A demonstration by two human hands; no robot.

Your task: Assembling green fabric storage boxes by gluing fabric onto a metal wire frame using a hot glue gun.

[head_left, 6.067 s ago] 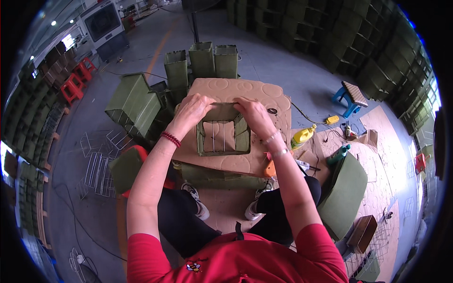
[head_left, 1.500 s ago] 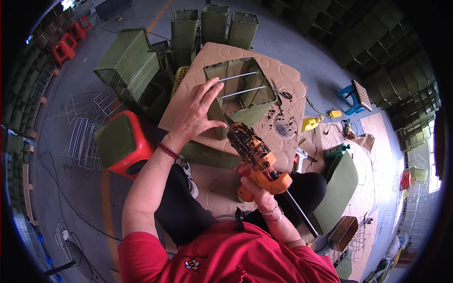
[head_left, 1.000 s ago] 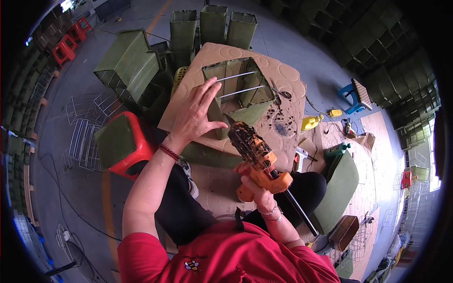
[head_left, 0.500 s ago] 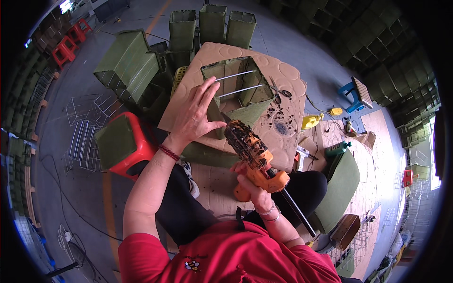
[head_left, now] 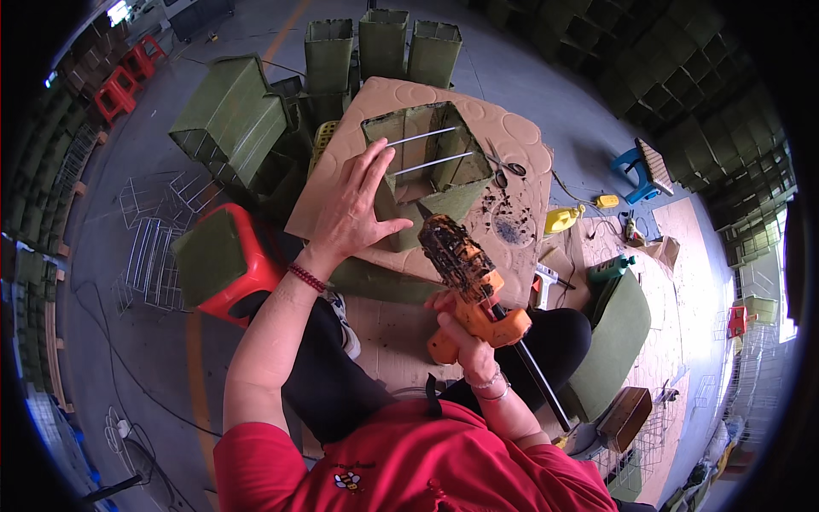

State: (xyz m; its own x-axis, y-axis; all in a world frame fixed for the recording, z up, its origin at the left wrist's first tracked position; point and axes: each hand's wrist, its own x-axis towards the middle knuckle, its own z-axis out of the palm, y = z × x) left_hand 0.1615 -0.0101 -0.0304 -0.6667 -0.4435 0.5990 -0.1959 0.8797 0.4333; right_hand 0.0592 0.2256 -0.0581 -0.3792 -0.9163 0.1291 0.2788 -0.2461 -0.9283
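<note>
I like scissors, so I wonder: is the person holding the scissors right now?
No, the scissors lie alone on the tan board; the right hand grips an orange glue gun instead.

1. You have no labelled package, sign or screen in clear view.
2. Far left at the top, a dark boxy shape (head_left: 198, 10) may be a screen; you cannot tell.

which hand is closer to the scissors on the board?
Left. The left hand lies flat on the green box, with the scissors just past the box's far side. The right hand grips the orange glue gun lower down, nearer the lap.
</note>
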